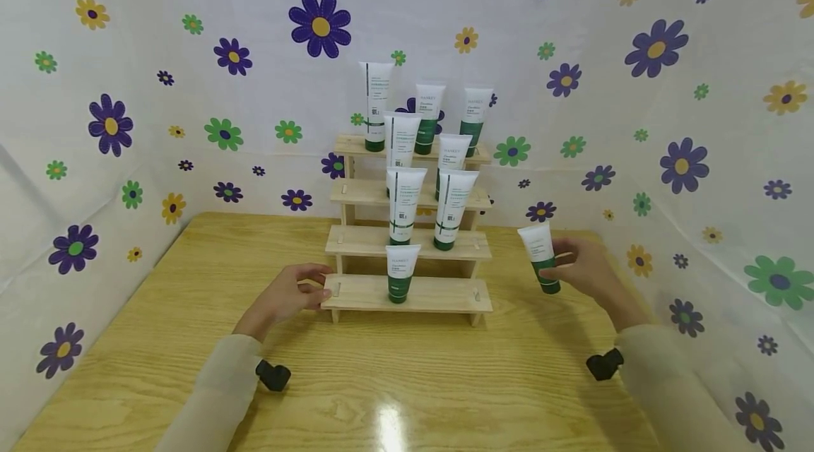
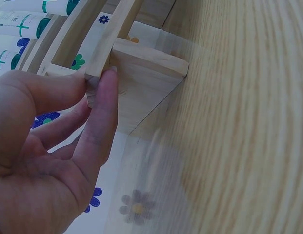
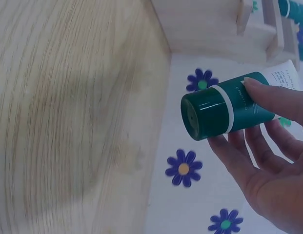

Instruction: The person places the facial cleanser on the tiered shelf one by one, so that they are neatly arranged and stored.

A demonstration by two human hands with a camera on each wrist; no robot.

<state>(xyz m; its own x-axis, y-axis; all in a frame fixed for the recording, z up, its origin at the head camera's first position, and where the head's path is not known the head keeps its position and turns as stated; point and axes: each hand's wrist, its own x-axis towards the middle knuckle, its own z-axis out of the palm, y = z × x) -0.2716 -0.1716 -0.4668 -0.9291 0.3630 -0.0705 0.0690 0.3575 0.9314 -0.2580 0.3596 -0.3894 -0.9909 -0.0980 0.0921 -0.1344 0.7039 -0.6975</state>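
A wooden stepped rack stands on the table. My left hand pinches the left end of its lowest shelf; in the left wrist view, thumb and fingertips meet on the board's corner. To the right of the rack, my right hand grips a small white and green squeeze tube, tilted, cap downward. The green cap shows in the right wrist view, with the thumb across the tube's side. One similar small tube stands on the lowest shelf, near its middle.
Two tall tubes stand on the second shelf. A tall tube and a small one occupy the third. Three tubes stand on top. A flower-patterned sheet surrounds the wooden table at the back and sides.
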